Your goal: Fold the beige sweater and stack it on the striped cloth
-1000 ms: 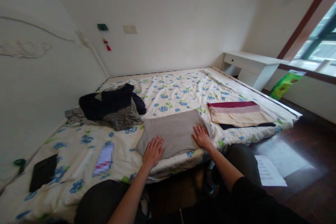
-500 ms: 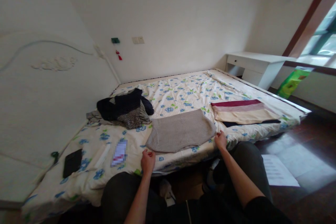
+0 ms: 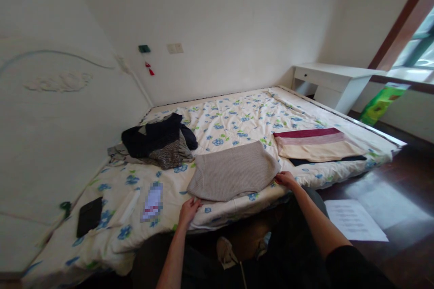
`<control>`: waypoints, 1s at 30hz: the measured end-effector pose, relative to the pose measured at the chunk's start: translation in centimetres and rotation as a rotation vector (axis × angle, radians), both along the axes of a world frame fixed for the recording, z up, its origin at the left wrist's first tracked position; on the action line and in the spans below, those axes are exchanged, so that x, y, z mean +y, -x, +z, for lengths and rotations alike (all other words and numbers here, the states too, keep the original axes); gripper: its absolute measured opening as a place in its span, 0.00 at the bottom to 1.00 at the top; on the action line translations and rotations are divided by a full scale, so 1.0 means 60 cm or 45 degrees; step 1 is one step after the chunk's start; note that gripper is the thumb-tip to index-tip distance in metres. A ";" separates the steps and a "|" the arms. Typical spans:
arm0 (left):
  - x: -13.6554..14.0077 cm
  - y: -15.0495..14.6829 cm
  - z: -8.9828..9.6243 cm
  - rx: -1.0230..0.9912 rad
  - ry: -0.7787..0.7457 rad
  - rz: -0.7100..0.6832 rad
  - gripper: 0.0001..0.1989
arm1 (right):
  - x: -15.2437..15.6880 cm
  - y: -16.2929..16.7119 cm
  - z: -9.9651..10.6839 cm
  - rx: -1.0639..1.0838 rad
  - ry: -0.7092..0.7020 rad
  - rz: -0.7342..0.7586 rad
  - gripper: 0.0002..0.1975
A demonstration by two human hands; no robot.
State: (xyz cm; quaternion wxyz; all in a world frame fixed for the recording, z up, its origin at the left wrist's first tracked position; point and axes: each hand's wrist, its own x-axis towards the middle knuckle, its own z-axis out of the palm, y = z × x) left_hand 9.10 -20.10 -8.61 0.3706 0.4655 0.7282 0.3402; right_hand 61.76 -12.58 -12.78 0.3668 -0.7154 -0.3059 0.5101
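Both hands rest at the near edge of a folded beige ribbed knit sweater (image 3: 233,171) lying flat on a white quilt with blue flower print (image 3: 237,122) that covers the bed. The left hand (image 3: 189,210) touches the sweater's near left corner, fingers curled at the hem; whether they pinch the fabric cannot be determined. The right hand (image 3: 285,179) touches the near right corner, fingers bent at the edge; its grip is likewise unclear. The hands are well apart, one at each corner.

Items from left to right: a flat black rectangular case (image 3: 89,216) lies near the bed's left edge. A white tube-shaped object (image 3: 130,200) lies beside it, followed by a small blurred card (image 3: 152,196). A pile of dark navy and grey unfolded garments (image 3: 158,141) sits behind the sweater to its left. A folded cream textile with maroon stripes (image 3: 317,146) lies to the right, on top of a dark layer. A white desk (image 3: 330,80) stands beyond the bed. A sheet of white paper (image 3: 354,221) lies on the dark floor.
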 end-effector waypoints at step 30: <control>0.004 0.052 -0.022 -0.194 -0.024 0.259 0.28 | 0.010 -0.104 -0.045 -0.477 -0.109 0.049 0.17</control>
